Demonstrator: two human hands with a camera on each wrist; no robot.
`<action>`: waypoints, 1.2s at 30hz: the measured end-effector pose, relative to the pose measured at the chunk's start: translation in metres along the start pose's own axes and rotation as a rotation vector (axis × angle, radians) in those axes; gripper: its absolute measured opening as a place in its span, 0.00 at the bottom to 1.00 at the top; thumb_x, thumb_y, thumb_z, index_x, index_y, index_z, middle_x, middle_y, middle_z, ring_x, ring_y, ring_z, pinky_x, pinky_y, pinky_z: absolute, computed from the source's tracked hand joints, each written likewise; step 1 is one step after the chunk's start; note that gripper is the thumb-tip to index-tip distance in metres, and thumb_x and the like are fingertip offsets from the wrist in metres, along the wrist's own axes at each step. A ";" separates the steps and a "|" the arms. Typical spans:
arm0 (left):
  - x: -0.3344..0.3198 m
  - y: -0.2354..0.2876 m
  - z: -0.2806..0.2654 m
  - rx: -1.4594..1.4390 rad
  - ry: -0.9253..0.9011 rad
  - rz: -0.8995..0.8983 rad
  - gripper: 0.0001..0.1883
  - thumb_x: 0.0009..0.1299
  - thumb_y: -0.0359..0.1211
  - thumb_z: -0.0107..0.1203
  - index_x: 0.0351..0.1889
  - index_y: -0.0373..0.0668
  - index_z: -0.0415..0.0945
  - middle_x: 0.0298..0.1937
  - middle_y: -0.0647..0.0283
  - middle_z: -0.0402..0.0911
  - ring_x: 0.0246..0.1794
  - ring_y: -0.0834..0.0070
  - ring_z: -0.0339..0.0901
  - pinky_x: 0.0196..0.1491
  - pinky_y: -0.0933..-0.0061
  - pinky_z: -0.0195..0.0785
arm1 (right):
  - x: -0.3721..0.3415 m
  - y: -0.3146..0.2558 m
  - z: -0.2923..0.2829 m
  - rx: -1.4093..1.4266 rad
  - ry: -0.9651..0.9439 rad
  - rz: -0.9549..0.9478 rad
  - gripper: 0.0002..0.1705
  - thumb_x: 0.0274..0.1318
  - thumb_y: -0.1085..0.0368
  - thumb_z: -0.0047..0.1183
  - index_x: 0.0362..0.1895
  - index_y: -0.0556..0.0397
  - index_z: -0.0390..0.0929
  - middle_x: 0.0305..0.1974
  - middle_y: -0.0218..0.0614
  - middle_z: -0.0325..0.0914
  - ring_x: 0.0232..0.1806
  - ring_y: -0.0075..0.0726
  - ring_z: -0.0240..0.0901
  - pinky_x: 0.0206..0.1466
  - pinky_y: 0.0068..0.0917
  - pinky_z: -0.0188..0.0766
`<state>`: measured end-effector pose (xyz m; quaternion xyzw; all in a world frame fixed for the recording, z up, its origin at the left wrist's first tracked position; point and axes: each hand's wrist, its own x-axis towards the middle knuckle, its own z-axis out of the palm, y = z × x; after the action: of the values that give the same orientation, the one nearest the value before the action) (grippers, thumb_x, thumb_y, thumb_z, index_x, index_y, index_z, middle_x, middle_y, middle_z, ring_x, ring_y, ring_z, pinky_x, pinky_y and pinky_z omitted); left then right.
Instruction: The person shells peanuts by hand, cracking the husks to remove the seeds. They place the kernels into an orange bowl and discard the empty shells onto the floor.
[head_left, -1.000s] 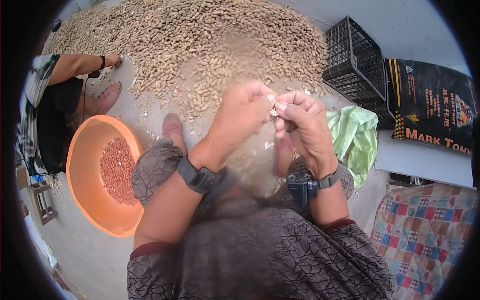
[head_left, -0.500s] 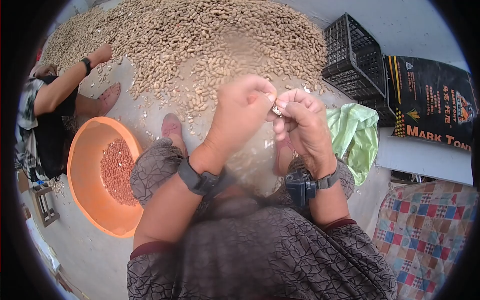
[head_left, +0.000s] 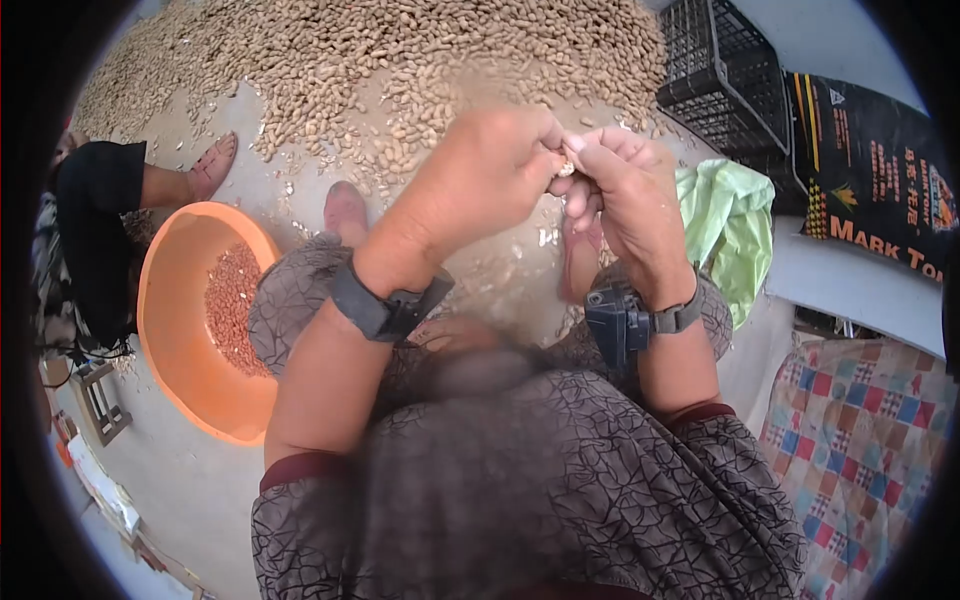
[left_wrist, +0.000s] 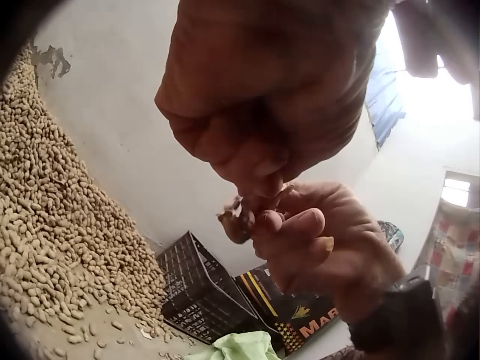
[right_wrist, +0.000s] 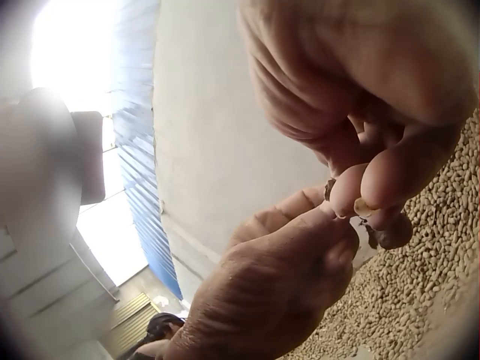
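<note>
My left hand [head_left: 480, 180] and right hand [head_left: 638, 190] meet fingertip to fingertip above the floor in front of me. Between them they pinch a peanut [head_left: 566, 168] whose pale, broken shell shows at the fingertips in the head view. From the left wrist, a dark rounded piece of the peanut [left_wrist: 238, 223] pokes out beside the right hand's fingers. Most of it is hidden by thumbs and fingers. On the left stands an orange basin [head_left: 185, 360] with red-skinned peanut kernels [head_left: 232, 315] inside. A wide heap of unshelled peanuts [head_left: 380, 60] covers the floor ahead.
Black plastic crates [head_left: 725, 90] stand right of the heap, beside a black printed sack [head_left: 875, 170]. A green plastic bag [head_left: 735, 230] lies near my right knee. A checked cloth [head_left: 850, 450] is at lower right. Another person's leg [head_left: 165, 185] is beyond the basin.
The head view has tipped, so the heap and crates sit higher in it. The other person's arm has left the view. Both hands still pinch the peanut, now higher in the picture.
</note>
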<state>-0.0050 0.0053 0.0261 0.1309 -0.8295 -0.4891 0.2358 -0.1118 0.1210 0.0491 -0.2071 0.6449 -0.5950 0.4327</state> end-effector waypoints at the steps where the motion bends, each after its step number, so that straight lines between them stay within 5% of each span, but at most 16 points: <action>1: 0.000 -0.002 0.000 0.021 -0.006 0.005 0.04 0.60 0.27 0.51 0.29 0.38 0.76 0.15 0.69 0.68 0.16 0.85 0.62 0.19 0.80 0.56 | -0.002 -0.002 0.003 -0.022 0.021 0.021 0.11 0.55 0.64 0.50 0.24 0.57 0.75 0.19 0.33 0.75 0.16 0.18 0.68 0.17 0.14 0.63; 13: 0.005 -0.001 0.004 0.121 0.026 -0.051 0.05 0.59 0.29 0.51 0.26 0.37 0.72 0.16 0.66 0.70 0.18 0.82 0.66 0.22 0.78 0.61 | 0.000 0.003 0.007 -0.092 0.110 -0.066 0.11 0.54 0.65 0.48 0.24 0.59 0.74 0.19 0.36 0.74 0.16 0.20 0.68 0.18 0.16 0.66; 18: 0.003 -0.002 0.007 0.227 0.132 0.173 0.04 0.60 0.29 0.52 0.28 0.37 0.72 0.17 0.64 0.71 0.18 0.80 0.68 0.23 0.76 0.62 | -0.001 0.001 0.007 -0.064 0.129 -0.094 0.11 0.54 0.65 0.48 0.24 0.60 0.73 0.19 0.36 0.74 0.16 0.21 0.69 0.17 0.16 0.67; 25: 0.005 0.016 -0.005 0.035 0.125 0.023 0.07 0.66 0.30 0.48 0.30 0.36 0.70 0.21 0.65 0.71 0.15 0.81 0.67 0.20 0.82 0.60 | 0.003 0.001 0.001 0.108 0.072 -0.085 0.12 0.54 0.64 0.51 0.24 0.60 0.74 0.19 0.37 0.75 0.15 0.21 0.68 0.17 0.15 0.66; 27: 0.003 0.033 -0.020 -0.333 0.087 -0.186 0.07 0.67 0.25 0.42 0.33 0.35 0.72 0.25 0.59 0.78 0.13 0.84 0.67 0.13 0.89 0.57 | 0.002 0.002 0.000 0.123 0.069 -0.062 0.13 0.54 0.63 0.51 0.23 0.59 0.74 0.18 0.36 0.75 0.15 0.20 0.68 0.17 0.14 0.66; 28: 0.001 0.026 -0.024 -0.331 0.091 -0.190 0.07 0.67 0.25 0.42 0.33 0.35 0.72 0.25 0.59 0.78 0.13 0.84 0.67 0.13 0.89 0.57 | 0.001 0.002 -0.002 -0.044 -0.025 -0.050 0.14 0.54 0.62 0.52 0.21 0.57 0.74 0.17 0.34 0.74 0.15 0.20 0.68 0.17 0.14 0.66; 30: 0.003 0.012 -0.033 -1.094 -0.007 -0.124 0.05 0.65 0.26 0.44 0.33 0.36 0.71 0.26 0.56 0.78 0.13 0.84 0.67 0.13 0.86 0.58 | 0.001 0.001 -0.007 -0.216 -0.119 -0.048 0.15 0.54 0.61 0.52 0.19 0.56 0.75 0.15 0.32 0.74 0.14 0.20 0.67 0.17 0.15 0.66; 32: 0.000 0.017 -0.040 -1.351 0.003 -0.063 0.05 0.64 0.28 0.50 0.33 0.36 0.71 0.24 0.56 0.78 0.13 0.83 0.69 0.13 0.86 0.58 | 0.003 0.006 -0.015 -0.638 -0.375 0.132 0.14 0.57 0.59 0.50 0.28 0.57 0.78 0.19 0.31 0.75 0.16 0.20 0.70 0.18 0.14 0.65; 34: -0.002 0.017 -0.054 -1.531 -0.090 -0.285 0.09 0.70 0.32 0.42 0.33 0.35 0.65 0.25 0.63 0.68 0.12 0.85 0.62 0.16 0.85 0.54 | 0.018 0.020 -0.025 -0.615 -0.292 0.119 0.17 0.56 0.56 0.51 0.27 0.59 0.78 0.19 0.31 0.75 0.16 0.21 0.70 0.20 0.15 0.66; 36: -0.006 0.008 -0.058 -1.720 -0.099 -0.305 0.10 0.73 0.33 0.36 0.32 0.37 0.60 0.28 0.61 0.66 0.11 0.88 0.57 0.13 0.85 0.49 | 0.043 0.034 -0.037 -0.575 -0.035 0.125 0.15 0.56 0.57 0.51 0.28 0.58 0.77 0.21 0.33 0.76 0.18 0.21 0.71 0.21 0.16 0.67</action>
<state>0.0300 -0.0320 0.0550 -0.0043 -0.1556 -0.9765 0.1487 -0.1563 0.1159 0.0006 -0.2914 0.7910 -0.3561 0.4032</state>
